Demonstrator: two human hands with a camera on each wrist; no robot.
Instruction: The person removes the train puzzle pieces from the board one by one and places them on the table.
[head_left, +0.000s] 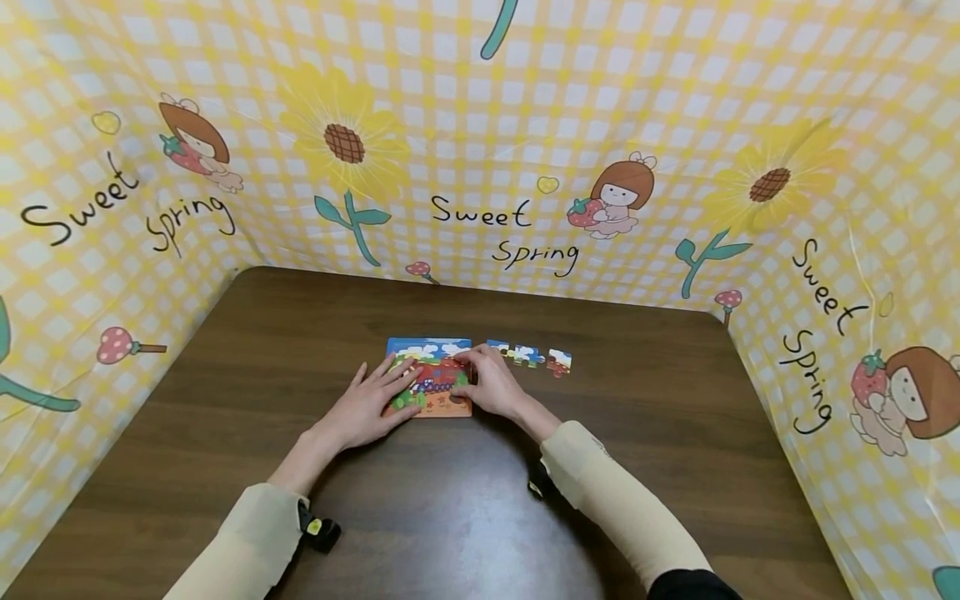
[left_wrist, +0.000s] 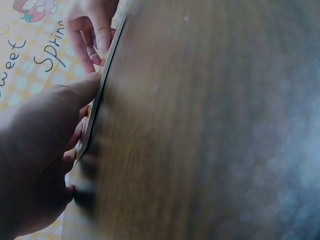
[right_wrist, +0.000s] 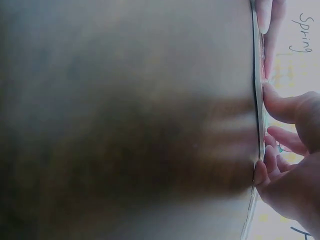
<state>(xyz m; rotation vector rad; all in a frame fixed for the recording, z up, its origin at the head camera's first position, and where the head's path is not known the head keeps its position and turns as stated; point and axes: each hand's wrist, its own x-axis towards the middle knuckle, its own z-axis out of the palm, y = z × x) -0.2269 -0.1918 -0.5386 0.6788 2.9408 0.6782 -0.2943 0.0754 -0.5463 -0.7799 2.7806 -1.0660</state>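
Head view: puzzle (head_left: 435, 386) is lying on the desk (head_left: 337, 312), a bit off centre toward 7 o'clock, picture side up. Left hand (head_left: 371, 400) is coming in from its 8 o'clock, fingers spreading flat over the picture; that grip is holding nothing. Right hand (head_left: 491, 383) is working at the 3 o'clock edge, thumb and finger bending over the board; can't tell if that grip is pinching a piece. Progress: most of the picture is showing filled in, so judging it as nearing the end. Three loose pieces (head_left: 527, 356) are sitting apart from the board, between 2 and 3 o'clock of it. Hands are hiding part of the board, so exact gaps aren't showing.

Left wrist view: board is showing edge-on toward 10 o'clock. Left hand is filling 8 o'clock, thumb touching the rim; right hand is reaching over the board at 11 o'clock.

Right wrist view: board edge is running along 3 o'clock, right thumb touching it; left fingers are appearing near 1 o'clock. Puzzle face isn't showing usefully here.
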